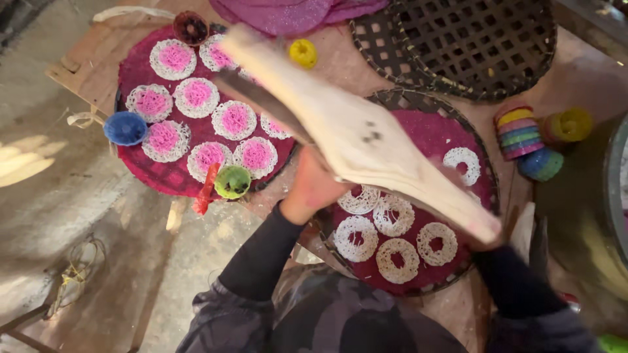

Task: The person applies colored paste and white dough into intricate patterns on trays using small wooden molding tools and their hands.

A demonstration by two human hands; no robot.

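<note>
A long pale wooden press (366, 137) is held tilted over a round woven tray (487, 170) lined with a dark pink mat. Several white noodle rings (396, 258) lie on that mat. My left hand (314, 189) grips the press from below, near its middle. My right hand (485, 240) is closed on the near right end of the press, blurred and mostly hidden by it. Both sleeves are dark.
A second pink-lined tray (140, 167) at the left carries several white rings with pink centres. Small blue (124, 127), green (232, 182) and yellow (303, 52) cups stand around it. An empty woven tray (471, 39), stacked coloured cups (517, 131) and a metal vessel (615, 196) are on the right.
</note>
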